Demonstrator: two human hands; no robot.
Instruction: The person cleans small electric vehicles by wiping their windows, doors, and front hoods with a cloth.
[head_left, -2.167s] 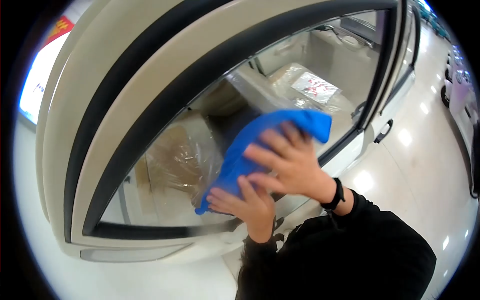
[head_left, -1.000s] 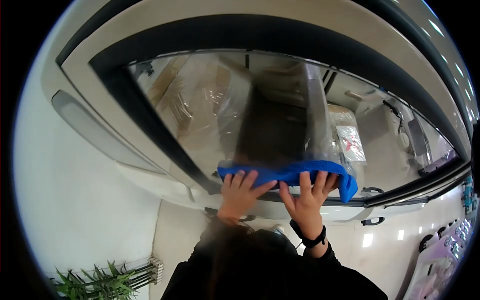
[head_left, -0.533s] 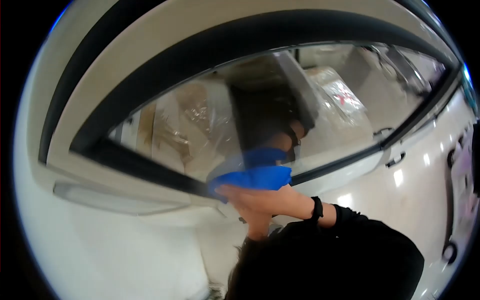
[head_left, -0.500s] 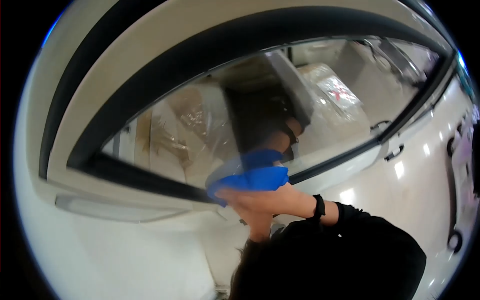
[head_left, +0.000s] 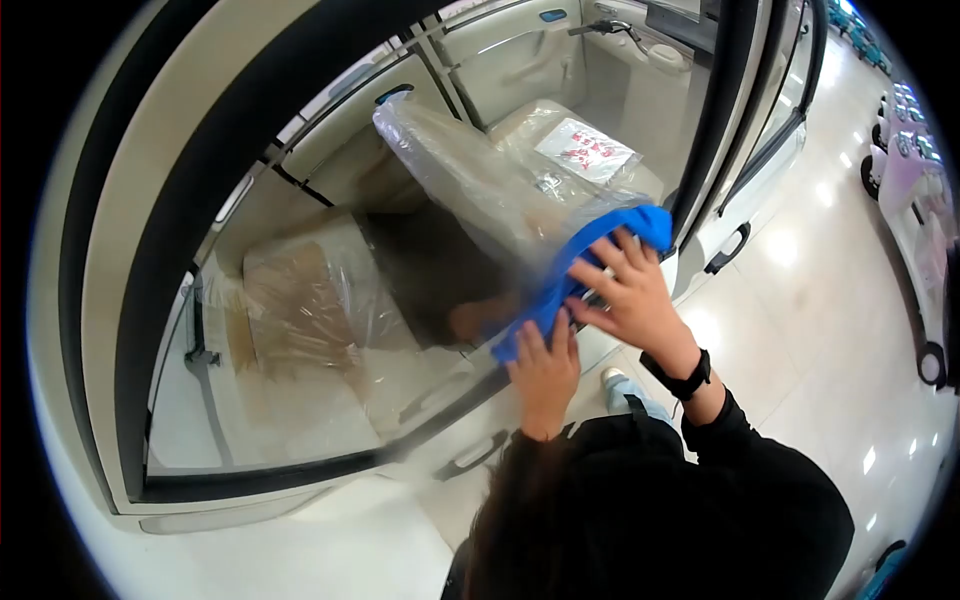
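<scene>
A bunched blue cloth (head_left: 575, 262) lies in a slanting strip against the side window (head_left: 420, 290) of a small cream vehicle. My right hand (head_left: 635, 297) holds the upper part of the cloth to the glass, its fingers bent over it with gaps between them. Lower down and to the left, my left hand (head_left: 545, 380) grips the cloth's lower end with its fingertips. A dark band on the right wrist (head_left: 690, 375) sits below the black sleeve. The palms face away from me and are hidden.
Behind the glass are plastic-wrapped seats (head_left: 300, 300), one bearing a sheet with red print (head_left: 588, 150), and a handlebar (head_left: 610, 30). A black door handle (head_left: 728, 248) sits at the right. Scooters (head_left: 915, 200) stand along the shiny floor (head_left: 790, 300).
Both hands and the cloth have shifted; the cloth now stretches up and right along the window, my right hand higher than my left. My view has turned, showing more of the interior.
</scene>
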